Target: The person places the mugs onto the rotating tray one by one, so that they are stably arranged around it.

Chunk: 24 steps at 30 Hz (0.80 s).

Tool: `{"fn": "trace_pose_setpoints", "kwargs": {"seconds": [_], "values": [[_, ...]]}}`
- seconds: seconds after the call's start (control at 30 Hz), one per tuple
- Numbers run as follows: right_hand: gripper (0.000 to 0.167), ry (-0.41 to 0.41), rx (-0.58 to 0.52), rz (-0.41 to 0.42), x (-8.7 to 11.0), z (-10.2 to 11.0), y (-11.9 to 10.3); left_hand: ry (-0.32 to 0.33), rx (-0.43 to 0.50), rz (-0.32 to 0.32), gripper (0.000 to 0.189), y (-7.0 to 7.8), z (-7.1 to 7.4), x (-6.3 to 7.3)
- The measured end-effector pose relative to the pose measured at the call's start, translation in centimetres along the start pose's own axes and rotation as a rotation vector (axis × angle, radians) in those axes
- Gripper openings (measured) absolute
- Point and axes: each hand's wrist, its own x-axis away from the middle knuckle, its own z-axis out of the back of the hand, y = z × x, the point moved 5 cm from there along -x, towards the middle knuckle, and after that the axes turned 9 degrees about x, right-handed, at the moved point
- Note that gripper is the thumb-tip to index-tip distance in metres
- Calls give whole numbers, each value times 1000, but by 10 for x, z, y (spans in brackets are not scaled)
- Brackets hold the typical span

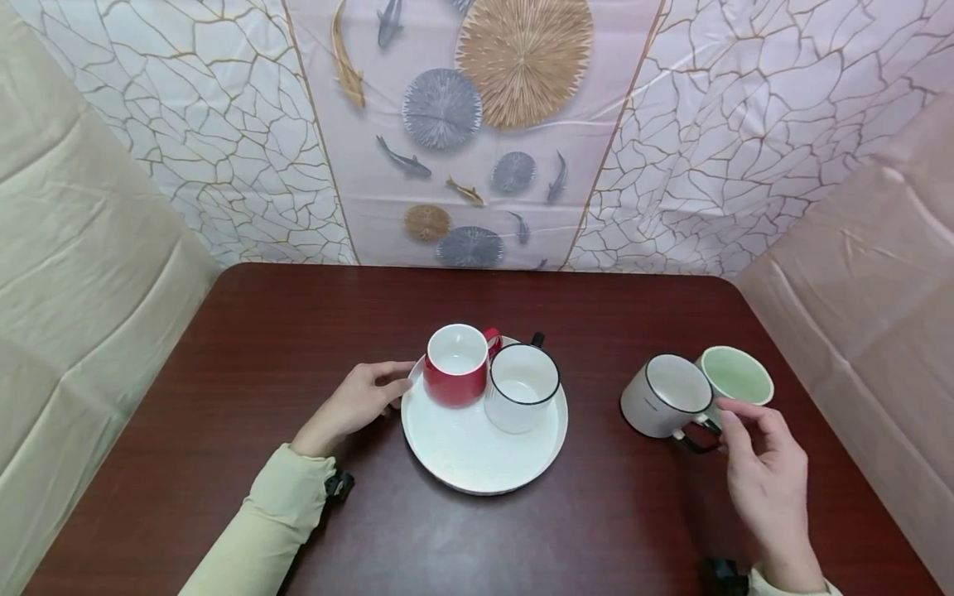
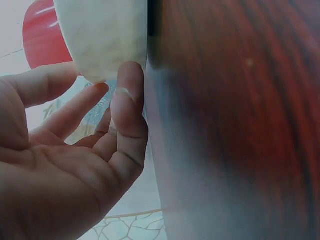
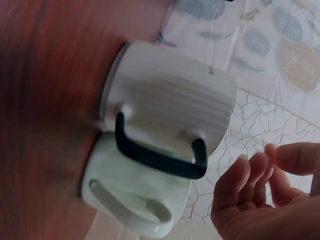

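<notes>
Gray mug [image 1: 650, 410] seemed at the reaching step: its handle [image 3: 159, 163] needed a pinch. My right hand [image 1: 768, 470], loosely curled, held nothing; my relaxed left hand [image 1: 359, 402] touched the tray [image 1: 477, 460].

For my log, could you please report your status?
Left hand touching tray. Right hand, empty, near black handle of grey mug. Green mug close alongside.

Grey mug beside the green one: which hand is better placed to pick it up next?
Right, I'd judge. The right hand is close to the black handle of the grey mug and holds nothing; the left hand is farther off, touching the white tray.
</notes>
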Motion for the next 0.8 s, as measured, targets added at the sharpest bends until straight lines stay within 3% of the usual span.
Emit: {"fn": "trace_pose_setpoints", "kwargs": {"seconds": [0.13, 0.47, 0.63, 0.8], "values": [[21, 5, 121, -58, 2, -1, 8, 3, 11, -16, 31, 1, 0, 0], [32, 1, 190, -57, 8, -6, 12, 20, 16, -17, 24, 0, 1, -1], [31, -22, 254, -89, 11, -6, 16, 16, 14, -1, 28, -1, 0, -1], [31, -48, 242, -111, 14, -10, 21, 0, 1, 7, 36, 0, 0, -1]]}}
